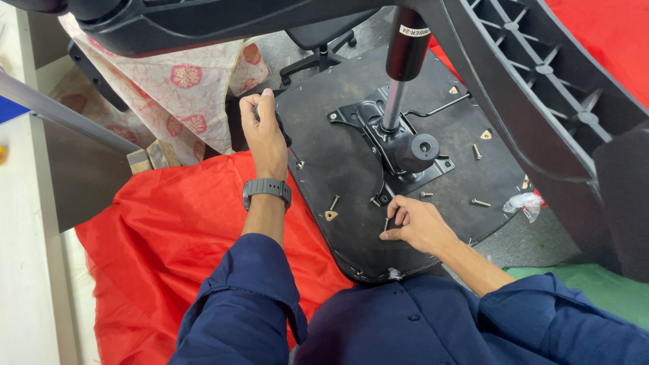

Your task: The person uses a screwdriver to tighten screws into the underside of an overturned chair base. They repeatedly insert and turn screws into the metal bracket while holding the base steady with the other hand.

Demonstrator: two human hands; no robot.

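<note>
Seat base (351, 169), a dark board lying underside up, rests on red cloth (155, 230) and fills the middle of the view. Bolted to its centre is a black metal mechanism (395, 145) with a gas cylinder (404, 61) rising from it. The left hand (263, 128) is at the board's far left edge, fingers wrapped around a dark tool handle (280, 125). The right hand (419, 223) rests on the board's near side, fingers pinching a small bolt (387, 224). Other loose bolts (480, 202) lie scattered nearby.

Grey floor (534, 236): red cloth (169, 223) spread on it, black seat base (338, 162) lying on the cloth, green cloth (595, 284) alongside.
</note>
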